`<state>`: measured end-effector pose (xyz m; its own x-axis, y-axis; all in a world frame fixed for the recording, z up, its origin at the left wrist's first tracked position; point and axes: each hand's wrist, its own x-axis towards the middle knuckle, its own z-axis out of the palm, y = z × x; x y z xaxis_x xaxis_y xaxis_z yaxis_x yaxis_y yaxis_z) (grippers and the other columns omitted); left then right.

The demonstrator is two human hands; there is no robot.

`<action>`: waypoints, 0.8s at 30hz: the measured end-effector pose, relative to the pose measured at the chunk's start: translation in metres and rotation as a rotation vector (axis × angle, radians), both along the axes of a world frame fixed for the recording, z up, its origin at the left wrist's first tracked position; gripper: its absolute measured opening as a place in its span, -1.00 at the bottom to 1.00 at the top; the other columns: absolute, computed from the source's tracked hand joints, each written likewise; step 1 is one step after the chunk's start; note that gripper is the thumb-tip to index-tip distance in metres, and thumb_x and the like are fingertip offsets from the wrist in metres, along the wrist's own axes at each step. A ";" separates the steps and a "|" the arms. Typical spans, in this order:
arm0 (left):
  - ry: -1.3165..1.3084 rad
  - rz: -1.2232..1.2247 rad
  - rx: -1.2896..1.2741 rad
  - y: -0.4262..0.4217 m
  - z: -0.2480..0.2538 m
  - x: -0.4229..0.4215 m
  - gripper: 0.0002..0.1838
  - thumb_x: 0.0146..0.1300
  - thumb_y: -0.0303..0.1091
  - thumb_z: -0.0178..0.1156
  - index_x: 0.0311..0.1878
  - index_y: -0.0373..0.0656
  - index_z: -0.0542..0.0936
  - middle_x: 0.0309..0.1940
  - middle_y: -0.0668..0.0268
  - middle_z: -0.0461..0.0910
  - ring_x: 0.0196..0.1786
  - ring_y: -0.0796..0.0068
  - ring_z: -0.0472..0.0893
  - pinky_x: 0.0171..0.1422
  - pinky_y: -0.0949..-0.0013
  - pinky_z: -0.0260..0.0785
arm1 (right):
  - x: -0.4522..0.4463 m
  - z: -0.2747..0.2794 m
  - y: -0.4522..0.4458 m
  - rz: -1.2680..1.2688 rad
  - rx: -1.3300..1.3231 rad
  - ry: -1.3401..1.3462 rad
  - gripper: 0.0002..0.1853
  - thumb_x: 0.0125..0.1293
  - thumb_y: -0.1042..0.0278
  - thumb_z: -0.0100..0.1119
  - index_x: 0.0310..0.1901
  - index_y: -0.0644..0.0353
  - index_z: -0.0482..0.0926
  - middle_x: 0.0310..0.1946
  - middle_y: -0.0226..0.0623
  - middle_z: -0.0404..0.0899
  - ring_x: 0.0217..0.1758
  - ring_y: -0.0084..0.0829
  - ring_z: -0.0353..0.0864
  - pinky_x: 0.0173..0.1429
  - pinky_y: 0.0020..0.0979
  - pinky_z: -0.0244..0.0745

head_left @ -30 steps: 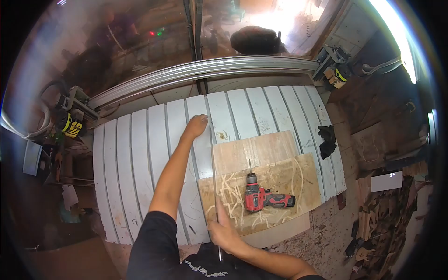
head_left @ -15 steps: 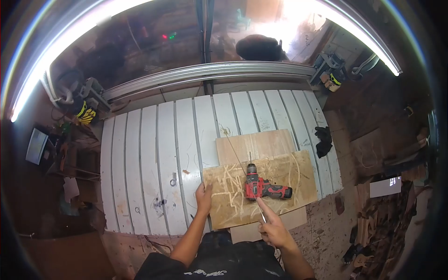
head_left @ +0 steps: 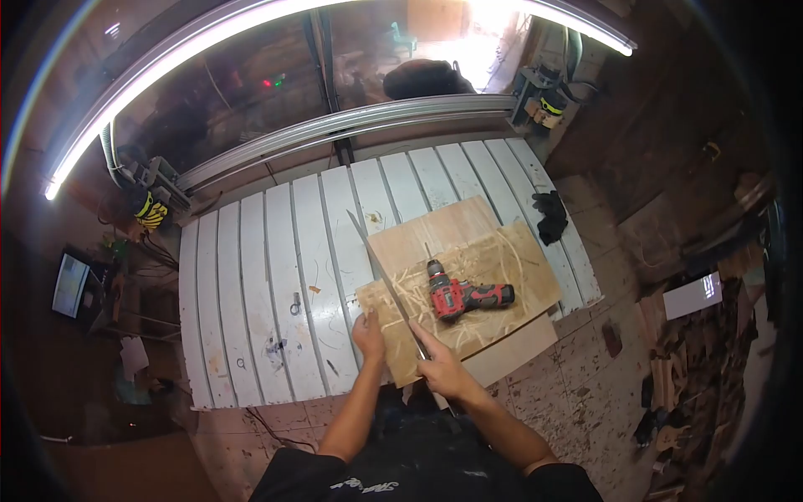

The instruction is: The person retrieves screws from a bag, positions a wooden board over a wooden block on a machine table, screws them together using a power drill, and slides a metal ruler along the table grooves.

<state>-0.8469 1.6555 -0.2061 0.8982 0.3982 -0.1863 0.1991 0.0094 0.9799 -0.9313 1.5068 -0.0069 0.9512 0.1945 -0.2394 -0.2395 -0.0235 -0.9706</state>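
My left hand grips the left edge of a worn wooden board marked with pale cut grooves. In my right hand is a long narrow metal tool with a tapered far tip; its exact kind is unclear. It slants across the board's left part, and I cannot tell whether it touches the wood. A red and black cordless drill lies on the board just right of the tool, its bit facing away from me. Beneath the board, a lighter wooden panel shows at the far side.
The boards lie on a white slatted table. A black glove rests near its right edge. A metal rail runs along the back, with machine heads at both ends. Wood pieces are piled at right; a lit screen stands at left.
The metal tool has swung left, and its broad side now shows. My right hand has moved left, closer to my left hand. The camera view has shifted and tilted. My left hand stays at the board.
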 end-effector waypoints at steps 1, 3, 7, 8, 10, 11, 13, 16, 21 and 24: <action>0.000 -0.008 0.003 -0.002 0.004 -0.004 -0.65 0.48 -0.22 0.14 -0.18 -0.40 0.64 -0.37 0.26 0.68 -0.31 0.57 0.56 -0.17 0.41 0.41 | -0.004 -0.001 0.005 -0.008 0.003 0.000 -0.17 0.16 0.58 -0.02 0.54 0.40 0.07 0.53 0.13 0.16 0.57 -0.25 0.19 0.50 -0.42 0.17; -0.026 -0.003 -0.057 -0.008 0.010 -0.004 -0.65 0.48 -0.21 0.15 -0.19 -0.40 0.64 -0.38 0.26 0.67 -0.32 0.57 0.54 -0.18 0.40 0.41 | -0.005 0.001 0.010 -0.014 -0.093 -0.021 -0.18 0.17 0.57 -0.03 0.54 0.39 0.06 0.51 0.13 0.20 0.54 -0.25 0.25 0.46 -0.42 0.23; -0.010 0.011 -0.033 -0.009 0.009 -0.006 -0.65 0.47 -0.20 0.15 -0.14 -0.39 0.63 -0.36 0.23 0.68 -0.32 0.56 0.54 -0.18 0.37 0.42 | -0.003 0.006 0.040 -0.070 -0.128 0.107 -0.18 0.19 0.51 -0.01 0.55 0.37 0.07 0.42 0.27 0.29 0.49 -0.23 0.34 0.45 -0.41 0.25; -0.008 0.009 -0.028 -0.009 0.009 -0.009 -0.65 0.47 -0.20 0.15 -0.14 -0.39 0.63 -0.36 0.23 0.68 -0.32 0.56 0.54 -0.18 0.37 0.42 | -0.001 0.008 0.050 -0.081 -0.128 0.157 -0.18 0.19 0.50 0.00 0.55 0.37 0.07 0.40 0.30 0.30 0.48 -0.23 0.35 0.45 -0.41 0.25; 0.046 -0.016 0.094 -0.013 0.011 -0.016 -0.64 0.47 -0.19 0.13 -0.15 -0.39 0.61 -0.41 0.25 0.65 -0.37 0.51 0.52 -0.20 0.34 0.41 | 0.006 -0.002 0.070 -0.115 -0.135 0.126 -0.18 0.19 0.46 0.00 0.53 0.41 0.07 0.38 0.37 0.30 0.49 -0.16 0.34 0.49 -0.35 0.22; 0.070 -0.031 0.153 -0.010 0.012 -0.016 -0.64 0.47 -0.18 0.12 -0.16 -0.39 0.60 -0.43 0.27 0.63 -0.40 0.48 0.50 -0.22 0.32 0.40 | 0.011 -0.008 0.080 -0.129 -0.137 0.115 -0.18 0.19 0.45 0.00 0.53 0.42 0.07 0.38 0.39 0.30 0.50 -0.14 0.34 0.50 -0.34 0.21; 0.045 -0.133 0.075 0.010 -0.004 -0.009 -0.64 0.47 -0.18 0.08 -0.18 -0.37 0.59 -0.44 0.25 0.62 -0.40 0.45 0.52 -0.22 0.31 0.40 | 0.018 -0.024 0.098 -0.161 -0.304 -0.006 -0.19 0.19 0.42 -0.01 0.50 0.50 0.07 0.39 0.41 0.27 0.53 -0.03 0.28 0.54 -0.27 0.17; 0.107 -0.158 -0.161 0.059 -0.007 0.024 -0.67 0.46 -0.20 0.02 -0.22 -0.33 0.57 -0.45 0.23 0.59 -0.40 0.41 0.55 -0.24 0.30 0.41 | 0.031 -0.036 0.115 -0.170 -0.311 0.033 -0.20 0.18 0.44 -0.03 0.48 0.56 0.07 0.43 0.42 0.20 0.58 0.06 0.17 0.59 -0.24 0.08; -0.074 -0.120 0.204 0.147 0.006 0.186 -0.69 0.44 -0.20 0.03 -0.24 -0.28 0.58 -0.40 0.18 0.63 -0.32 0.34 0.60 -0.13 0.26 0.44 | 0.035 -0.055 0.149 -0.235 -0.333 0.105 -0.18 0.18 0.49 -0.02 0.53 0.43 0.05 0.30 0.35 0.32 0.44 0.10 0.30 0.51 -0.22 0.15; -0.222 -0.291 0.504 0.162 0.006 0.312 -0.64 0.44 -0.11 0.09 -0.07 -0.27 0.62 -0.20 0.04 0.70 -0.09 0.12 0.68 0.06 0.17 0.47 | 0.035 -0.064 0.168 -0.267 -0.319 0.207 -0.18 0.22 0.47 -0.02 0.55 0.34 0.03 0.09 0.34 0.44 0.22 0.20 0.44 0.37 -0.12 0.29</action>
